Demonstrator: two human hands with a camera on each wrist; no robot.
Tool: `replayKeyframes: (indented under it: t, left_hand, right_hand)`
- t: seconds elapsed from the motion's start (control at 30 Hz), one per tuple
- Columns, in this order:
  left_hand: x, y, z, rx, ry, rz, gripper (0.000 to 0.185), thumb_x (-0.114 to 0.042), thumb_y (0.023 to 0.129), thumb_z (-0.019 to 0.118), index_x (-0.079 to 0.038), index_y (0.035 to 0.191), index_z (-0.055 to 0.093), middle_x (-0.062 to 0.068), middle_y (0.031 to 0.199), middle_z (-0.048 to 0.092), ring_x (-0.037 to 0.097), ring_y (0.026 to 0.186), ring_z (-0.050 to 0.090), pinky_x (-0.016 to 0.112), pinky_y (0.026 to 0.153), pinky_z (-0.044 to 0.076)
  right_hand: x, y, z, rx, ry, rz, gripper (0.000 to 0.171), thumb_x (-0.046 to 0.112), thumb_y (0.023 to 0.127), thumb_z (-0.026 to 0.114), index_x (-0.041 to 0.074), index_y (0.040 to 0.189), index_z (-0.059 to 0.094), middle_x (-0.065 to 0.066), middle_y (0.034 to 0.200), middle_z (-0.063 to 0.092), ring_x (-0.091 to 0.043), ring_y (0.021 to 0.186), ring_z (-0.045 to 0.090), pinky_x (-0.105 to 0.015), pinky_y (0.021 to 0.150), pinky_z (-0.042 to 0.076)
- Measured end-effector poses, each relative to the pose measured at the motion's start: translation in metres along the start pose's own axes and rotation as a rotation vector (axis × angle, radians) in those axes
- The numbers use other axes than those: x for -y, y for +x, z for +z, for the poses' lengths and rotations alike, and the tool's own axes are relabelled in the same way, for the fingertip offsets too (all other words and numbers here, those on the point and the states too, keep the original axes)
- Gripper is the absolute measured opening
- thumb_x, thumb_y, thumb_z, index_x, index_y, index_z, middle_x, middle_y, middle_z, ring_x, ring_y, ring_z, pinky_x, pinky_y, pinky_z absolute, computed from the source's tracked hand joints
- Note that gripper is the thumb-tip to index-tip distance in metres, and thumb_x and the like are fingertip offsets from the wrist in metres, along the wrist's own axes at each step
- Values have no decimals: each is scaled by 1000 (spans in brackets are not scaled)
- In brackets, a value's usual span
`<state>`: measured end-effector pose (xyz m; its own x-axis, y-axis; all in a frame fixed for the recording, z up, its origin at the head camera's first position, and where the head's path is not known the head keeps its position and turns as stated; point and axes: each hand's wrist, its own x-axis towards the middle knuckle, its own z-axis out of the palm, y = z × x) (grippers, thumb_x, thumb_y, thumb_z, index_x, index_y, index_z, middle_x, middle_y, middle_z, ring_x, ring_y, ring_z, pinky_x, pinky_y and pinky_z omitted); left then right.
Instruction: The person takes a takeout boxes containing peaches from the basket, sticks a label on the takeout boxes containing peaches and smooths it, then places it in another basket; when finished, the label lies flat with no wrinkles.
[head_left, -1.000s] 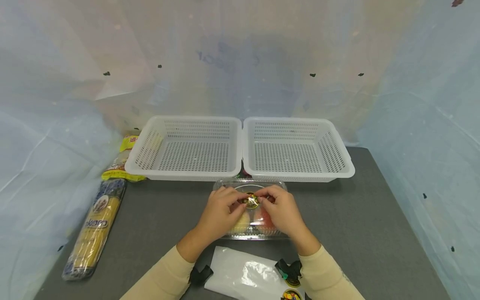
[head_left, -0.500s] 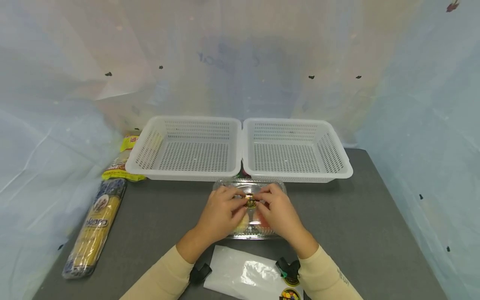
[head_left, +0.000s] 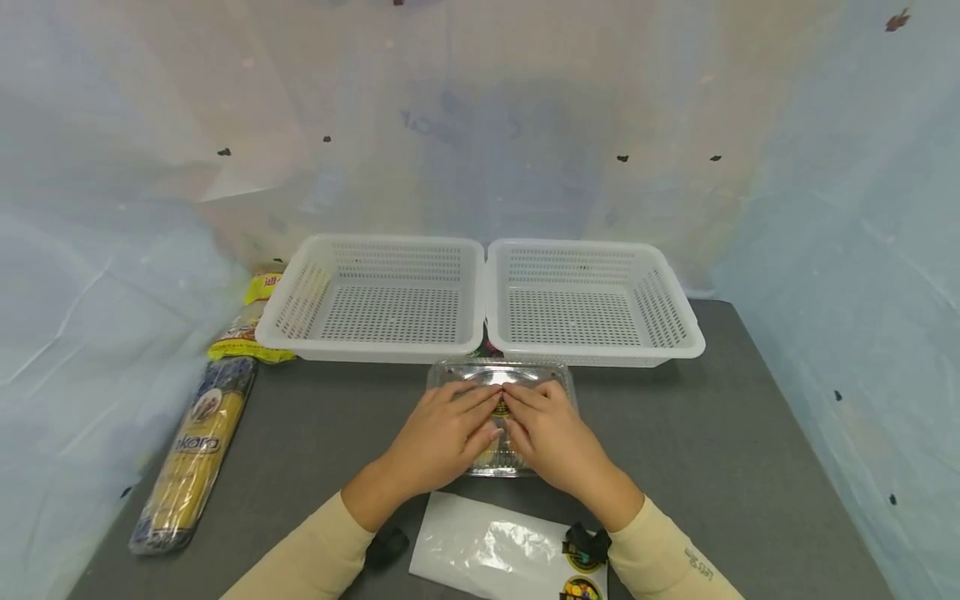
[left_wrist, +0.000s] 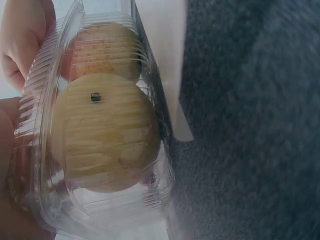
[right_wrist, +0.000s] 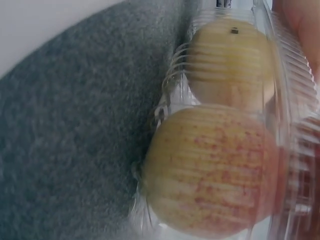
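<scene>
A clear plastic clamshell box (head_left: 491, 468) stands on the grey table, with a round dark label (head_left: 501, 408) on its lid. Both hands lie on the lid: my left hand (head_left: 438, 437) and my right hand (head_left: 558, 437), fingers mostly straight, fingertips meeting over the label and partly covering it. Through the ribbed side, the left wrist view shows a yellow apple (left_wrist: 105, 135) and a redder one behind it. In the right wrist view a red-speckled apple (right_wrist: 215, 175) is nearest, with a yellow apple (right_wrist: 230, 65) beyond it.
Two white perforated baskets (head_left: 367, 346) (head_left: 600, 350) stand side by side behind the box. At left lie a pack of spaghetti (head_left: 195, 450) and a yellow-edged food bag (head_left: 247, 333). A white glossy sheet (head_left: 487, 542) with round stickers (head_left: 581, 588) lies in front.
Earlier the fingertips pinched at the label from both sides. Now the fingers have straightened and flattened onto the lid, and the hands have come together over the label.
</scene>
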<state>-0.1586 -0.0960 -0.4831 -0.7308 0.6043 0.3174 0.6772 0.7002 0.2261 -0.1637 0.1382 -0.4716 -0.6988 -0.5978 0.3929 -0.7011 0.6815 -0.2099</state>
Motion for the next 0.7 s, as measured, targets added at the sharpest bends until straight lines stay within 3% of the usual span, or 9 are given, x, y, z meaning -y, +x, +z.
replayKeyframes:
  t: [0.33, 0.53, 0.7]
  left_hand:
    - [7, -2, -1, 27, -76, 9, 61, -53, 115, 50, -11, 158, 59, 3, 166, 49, 34, 149, 45, 62, 116, 38]
    - [23, -11, -2, 79, -176, 82, 80, -64, 101, 71, -16, 163, 54, 2, 173, 38, 35, 158, 32, 68, 119, 30]
    - [27, -14, -4, 98, -211, 122, 75, -61, 99, 75, -21, 160, 59, 5, 173, 36, 38, 159, 28, 70, 119, 30]
  right_hand:
    - [-3, -2, 1, 26, 78, 50, 45, 19, 106, 74, -9, 142, 67, -20, 153, 60, -31, 112, 56, -45, 93, 52]
    - [-6, -7, -1, 27, 145, 40, 41, 22, 106, 75, -2, 139, 72, -10, 152, 63, -24, 115, 56, -42, 92, 54]
    - [-12, -11, -4, 41, 180, -5, 37, 25, 108, 73, 5, 140, 74, -8, 152, 63, -23, 121, 57, -45, 96, 55]
